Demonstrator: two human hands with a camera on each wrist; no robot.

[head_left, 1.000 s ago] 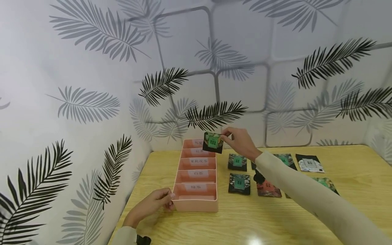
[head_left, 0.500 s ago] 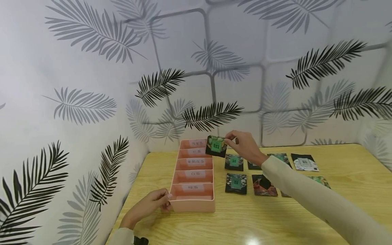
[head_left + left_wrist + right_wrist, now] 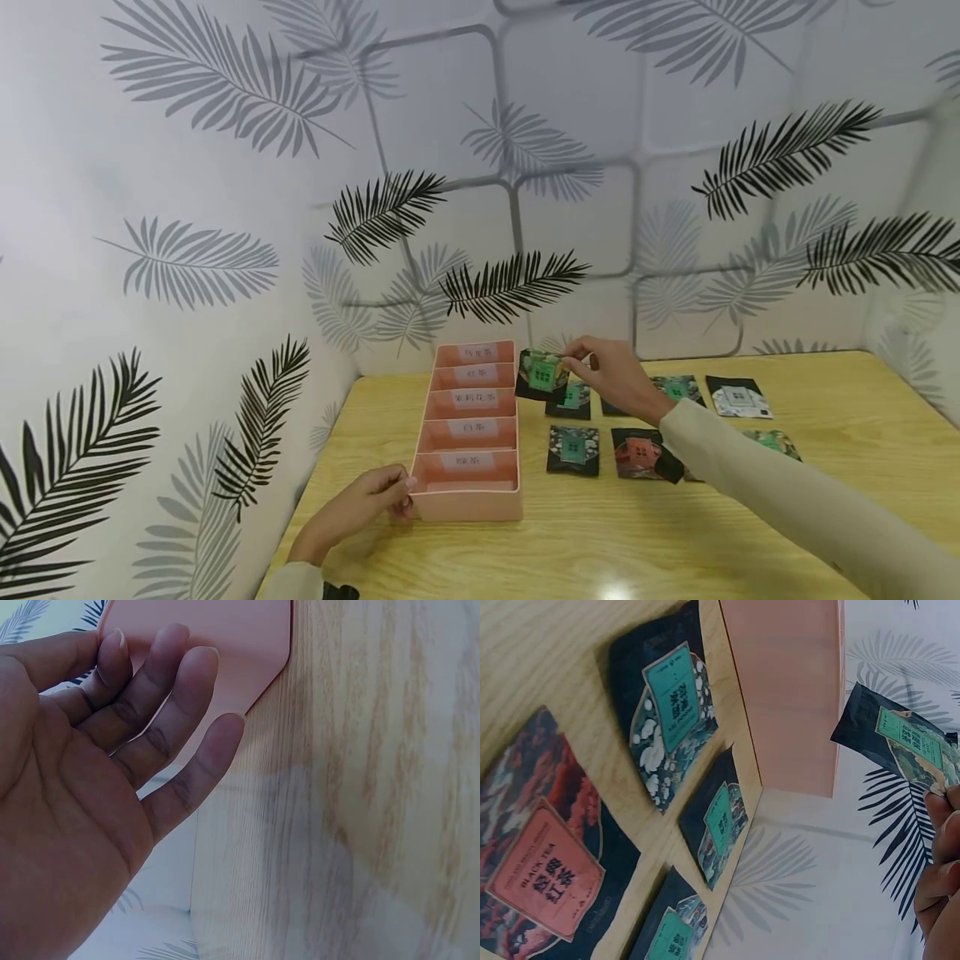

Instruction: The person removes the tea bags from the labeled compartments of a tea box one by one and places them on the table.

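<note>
My right hand (image 3: 618,375) pinches a black tea sachet (image 3: 542,375) with a green label by its upper right corner. It is held up just right of the pink divided box (image 3: 467,505), beside its middle-to-far compartments. In the right wrist view the sachet (image 3: 907,742) tilts in front of the wall, with my fingertips (image 3: 937,806) at its edge. My left hand (image 3: 367,504) grips the box's near left corner. Thumb and index finger meet at the rim in the left wrist view, while the other fingers (image 3: 199,682) bend loosely beside the box wall (image 3: 247,645).
Several tea sachets lie in two rows right of the box, among them one with a red label (image 3: 640,452), a green-labelled one (image 3: 573,451) and a white one (image 3: 738,397). Compartments carry written labels (image 3: 468,461). A leaf-patterned wall (image 3: 420,125) closes the wooden table (image 3: 585,542) behind and at left.
My right hand has drawn the sachet right and slightly nearer, from over the box's far right edge to beside it. The left hand keeps its hold on the corner.
</note>
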